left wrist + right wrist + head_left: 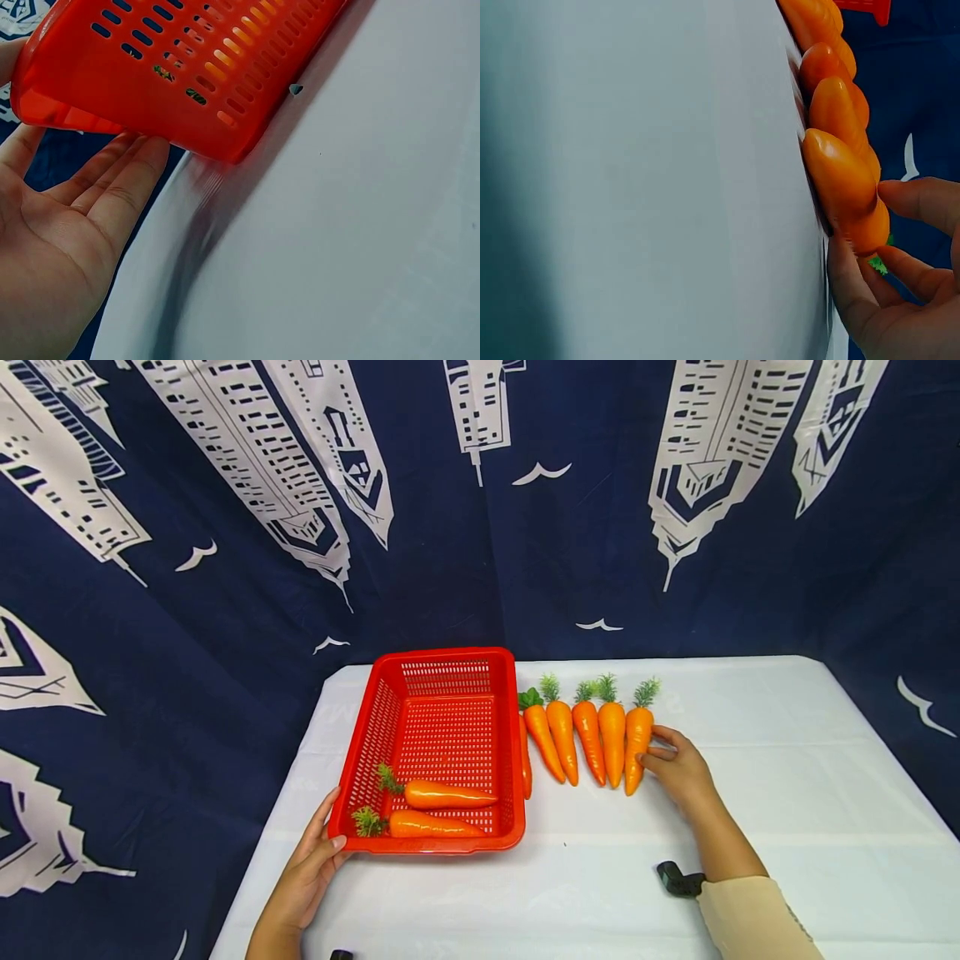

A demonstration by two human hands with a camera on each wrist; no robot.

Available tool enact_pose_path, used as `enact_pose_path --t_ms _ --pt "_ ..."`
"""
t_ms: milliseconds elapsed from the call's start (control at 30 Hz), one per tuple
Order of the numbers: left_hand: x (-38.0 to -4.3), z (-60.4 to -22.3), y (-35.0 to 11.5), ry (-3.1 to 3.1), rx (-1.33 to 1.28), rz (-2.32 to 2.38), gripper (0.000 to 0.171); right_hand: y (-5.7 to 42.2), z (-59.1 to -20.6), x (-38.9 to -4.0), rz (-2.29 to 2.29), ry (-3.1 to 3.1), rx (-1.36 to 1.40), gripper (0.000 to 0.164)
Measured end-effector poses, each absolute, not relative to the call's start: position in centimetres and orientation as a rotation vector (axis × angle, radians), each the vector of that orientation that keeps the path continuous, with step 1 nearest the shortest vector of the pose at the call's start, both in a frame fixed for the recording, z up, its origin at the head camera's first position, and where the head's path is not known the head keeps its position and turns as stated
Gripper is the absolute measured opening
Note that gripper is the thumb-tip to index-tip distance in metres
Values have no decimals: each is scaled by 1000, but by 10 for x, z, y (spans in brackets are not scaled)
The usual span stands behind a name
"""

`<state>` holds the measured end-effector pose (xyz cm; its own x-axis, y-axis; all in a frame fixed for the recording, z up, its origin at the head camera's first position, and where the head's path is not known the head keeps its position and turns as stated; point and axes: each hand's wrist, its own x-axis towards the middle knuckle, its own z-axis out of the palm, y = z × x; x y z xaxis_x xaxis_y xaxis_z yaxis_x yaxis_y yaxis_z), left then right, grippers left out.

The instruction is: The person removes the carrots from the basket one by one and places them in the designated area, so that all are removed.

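My left hand (pixel 306 878) grips the near-left corner of a red plastic basket (pixel 450 739), thumb over the rim and fingers against the outside. Inside the basket lie two orange carrots with green tops, a farther carrot (pixel 446 794) and a nearer carrot (pixel 435 824). At the right end of a row of carrots, my right hand (pixel 684 777) holds the outermost carrot (pixel 637 735) between thumb and fingers. In the right wrist view, the thumb lies against one side of this carrot (pixel 840 169) while fingers reach around its other side.
Several more carrots (pixel 587 735) lie side by side between the basket and my right hand, leafy ends away from me. A white cloth (pixel 787 777) covers the table. Behind it hangs a dark blue curtain (pixel 570 552) printed with white buildings and birds.
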<state>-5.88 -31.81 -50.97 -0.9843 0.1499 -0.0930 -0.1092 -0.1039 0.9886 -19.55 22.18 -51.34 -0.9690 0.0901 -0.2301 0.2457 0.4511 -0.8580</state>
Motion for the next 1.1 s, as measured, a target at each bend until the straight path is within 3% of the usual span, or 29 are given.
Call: enact_pose_path --t_ms 233,733,1100 --pt "-60 -509 -318 1986 46 2206 70 226 -513 -196 -1540 2573 348 73" --pt "-59 -508 -317 1990 51 2205 70 221 -500 -185 -1736 2659 432 59" --pt "-58 -507 -317 2007 35 2192 69 198 -485 -176 -1925 2563 260 61"
